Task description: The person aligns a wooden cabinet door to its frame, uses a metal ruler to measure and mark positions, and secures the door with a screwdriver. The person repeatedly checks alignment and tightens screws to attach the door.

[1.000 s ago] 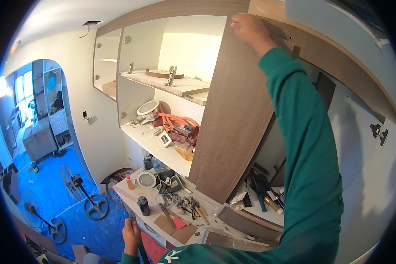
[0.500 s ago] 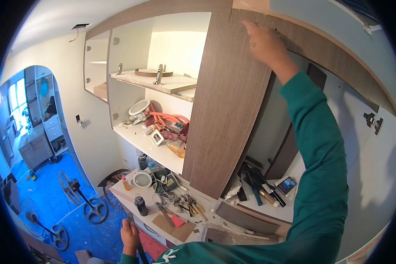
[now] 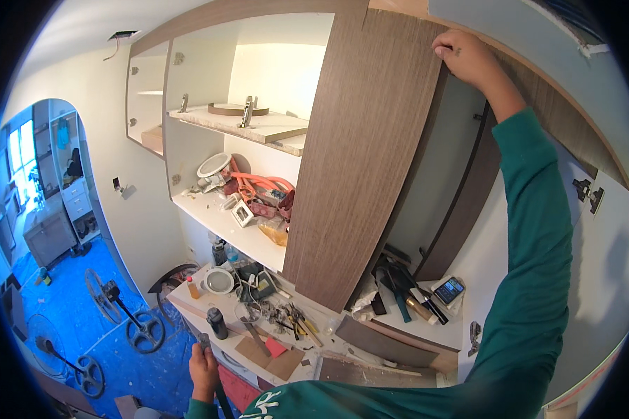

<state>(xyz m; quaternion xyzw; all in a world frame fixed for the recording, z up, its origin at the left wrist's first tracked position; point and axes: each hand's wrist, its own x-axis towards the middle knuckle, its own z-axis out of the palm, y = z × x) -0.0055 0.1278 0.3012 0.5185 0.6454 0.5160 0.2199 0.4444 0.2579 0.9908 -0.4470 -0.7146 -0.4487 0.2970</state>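
High up, my right hand (image 3: 468, 61) has its fingers curled at the top right corner of a tall brown wood-grain cabinet door (image 3: 363, 140). The fingertips close round the door's edge. At the bottom of the view, my left hand (image 3: 203, 373) is closed around a dark, long-handled tool (image 3: 223, 397) with a greyish end above the fist; its exact kind cannot be made out. To the right of the brown door is an opening into the cabinet, where a phone (image 3: 448, 290) with a lit screen lies beside several dark-handled tools (image 3: 402, 290).
Open shelves (image 3: 237, 220) hold a round white light fitting (image 3: 214, 165) and orange tubing (image 3: 258, 183). Below, a cluttered counter carries pliers (image 3: 302, 325), a black bottle (image 3: 217, 323) and a round white lamp (image 3: 219, 281). A hinged white door (image 3: 594, 265) stands at right. Blue sheeting (image 3: 161, 377) covers the floor.
My right hand has slid rightward from the upper face of the brown door to its top right corner, and its fingers have curled. My left hand keeps its hold. The view has shifted slightly.
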